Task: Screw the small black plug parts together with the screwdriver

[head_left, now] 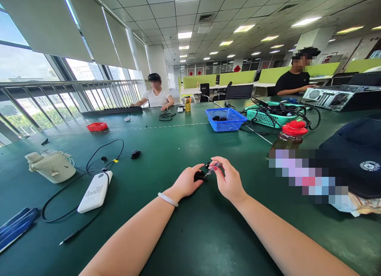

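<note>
Forearms reach in over a green tabletop (166, 147), a pale bangle (168, 199) round the left wrist. The left hand (188, 181) has its thumb and fingers closed on a small black part (199, 175), low over the table in front of the wearer. The right hand (228, 179) pinches a slim screwdriver-like tool (211, 171), its metal shaft slanting down toward the part; whether the tip touches cannot be told.

Left of the arms lie blue gloves (18, 226), then a white power bank (95, 192) with a black cable (73, 237) looping around it, and a beige canteen (55, 167) beyond. A navy cap (354, 149) lies at the right, near a red-lidded bottle (290, 134).

Farther off stand a red tray (97, 127), a blue plastic basket (228, 126) holding dark pieces, and a teal basket (263, 119) heaped with black cables. Past them, a person in a white shirt (157, 96) sits near an amber jar (187, 104), and a person in a black shirt (293, 81) sits by an opened computer case (330, 97). Lime-green partitions (236, 77) stand behind.
</note>
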The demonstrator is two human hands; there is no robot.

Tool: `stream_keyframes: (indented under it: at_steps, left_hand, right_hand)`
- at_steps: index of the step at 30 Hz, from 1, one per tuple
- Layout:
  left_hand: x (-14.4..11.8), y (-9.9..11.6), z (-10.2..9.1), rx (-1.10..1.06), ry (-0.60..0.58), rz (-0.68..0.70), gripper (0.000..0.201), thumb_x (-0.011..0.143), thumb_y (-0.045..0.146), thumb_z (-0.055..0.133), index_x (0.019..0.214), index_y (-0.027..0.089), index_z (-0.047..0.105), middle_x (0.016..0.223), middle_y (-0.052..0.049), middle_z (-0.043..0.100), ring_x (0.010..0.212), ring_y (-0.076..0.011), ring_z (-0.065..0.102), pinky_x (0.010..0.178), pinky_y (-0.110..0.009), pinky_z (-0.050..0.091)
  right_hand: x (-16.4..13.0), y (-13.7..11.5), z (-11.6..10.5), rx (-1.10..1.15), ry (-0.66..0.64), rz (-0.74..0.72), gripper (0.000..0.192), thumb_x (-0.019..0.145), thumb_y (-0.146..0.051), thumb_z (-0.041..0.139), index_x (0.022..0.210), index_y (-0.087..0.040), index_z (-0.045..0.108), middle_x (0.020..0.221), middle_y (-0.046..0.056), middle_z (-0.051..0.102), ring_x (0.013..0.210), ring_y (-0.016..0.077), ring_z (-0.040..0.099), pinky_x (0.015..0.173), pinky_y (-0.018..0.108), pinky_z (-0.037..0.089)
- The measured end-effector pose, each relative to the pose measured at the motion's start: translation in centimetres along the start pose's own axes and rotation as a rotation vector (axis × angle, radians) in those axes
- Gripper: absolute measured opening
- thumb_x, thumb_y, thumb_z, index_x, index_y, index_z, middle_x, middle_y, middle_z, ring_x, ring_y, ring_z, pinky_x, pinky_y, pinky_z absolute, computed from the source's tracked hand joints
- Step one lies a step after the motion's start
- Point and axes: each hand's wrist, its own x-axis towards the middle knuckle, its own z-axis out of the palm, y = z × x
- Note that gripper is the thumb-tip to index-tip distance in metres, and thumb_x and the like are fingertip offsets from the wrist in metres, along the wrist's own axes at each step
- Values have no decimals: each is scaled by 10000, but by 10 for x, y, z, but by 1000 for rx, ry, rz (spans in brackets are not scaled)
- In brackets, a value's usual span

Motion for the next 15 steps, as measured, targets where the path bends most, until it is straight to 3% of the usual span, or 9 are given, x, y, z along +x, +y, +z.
stream_keyframes:
  at_steps: [4, 15]
  left_hand:
    - [0, 0, 1, 13, 10, 8, 648, 775, 169, 672, 1394, 230, 489, 1169, -58, 682, 1073, -245, 615, 973, -385, 478]
    - [0, 1, 0, 16, 12, 5, 654, 777, 178, 681, 1400, 222, 488, 1173, -63, 684, 1095, -249, 613, 998, -387, 465]
  right_hand:
    - [-1, 0, 0, 16, 51, -30, 233, 970, -184, 418, 1171, -238, 523, 923, 38, 673, 819, 165, 686, 802, 331, 580]
    - [-1, 4, -1, 26, 42, -39, 256, 963, -151, 399, 1173, -236, 519, 925, 38, 658, 812, 158, 685, 794, 325, 586]
